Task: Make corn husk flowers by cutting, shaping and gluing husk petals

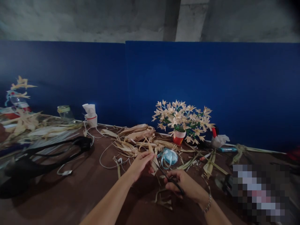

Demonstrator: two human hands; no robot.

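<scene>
L hand [141,164] pinching dry husk [154,164]; R hand [186,183] gripping scissors [173,182].
Husk prob. light, papery, easily split; best held on far part; blade contact unclear.

A partition [70,72] stands behind the bench [98,193]. Near its base, from left to right, are a jar [67,115], a tissue [89,109] in a cup [92,121] and artificial flowers [177,118] in a pot [178,139]. Corn husks [137,134] lie heaped between cup and pot; a ribbon bundle [171,155] lies before the pot. In front of the heap, the left hand [142,164] has a husk strip [154,164], with scissors [173,182] to its right in the right hand [186,183]. A cable connector [67,172] lies to the left of both hands.
</scene>
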